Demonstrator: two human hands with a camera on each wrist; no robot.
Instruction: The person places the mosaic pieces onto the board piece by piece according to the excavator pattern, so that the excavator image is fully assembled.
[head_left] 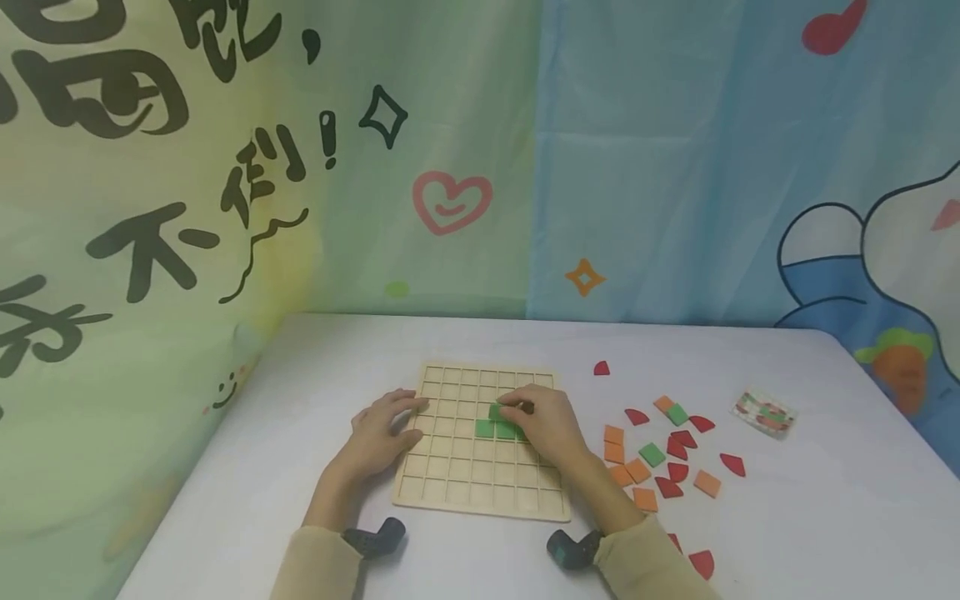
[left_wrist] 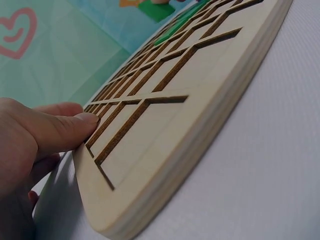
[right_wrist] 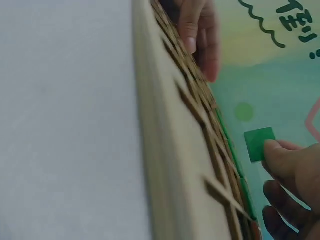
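Observation:
A pale wooden grid board [head_left: 450, 471] lies on the white table. My left hand [head_left: 381, 433] rests at its left edge, the thumb and a finger touching the rim; the left wrist view shows the thumb [left_wrist: 75, 129] on top of the board. In the right wrist view my right hand [right_wrist: 295, 175] pinches a green square tile [right_wrist: 257, 142] between thumb and finger, held above the grid. Green tiles [head_left: 484, 428] sit in a row in the board's middle cells, partly hidden by the right hand.
To the board's right lie scattered orange squares [head_left: 707, 483], red quarter-round pieces [head_left: 733, 464] and loose green squares [head_left: 652, 454]. Farther right is a small printed packet [head_left: 763, 413]. One red piece [head_left: 602, 368] lies near the back. A printed curtain [head_left: 450, 275] hangs behind the table.

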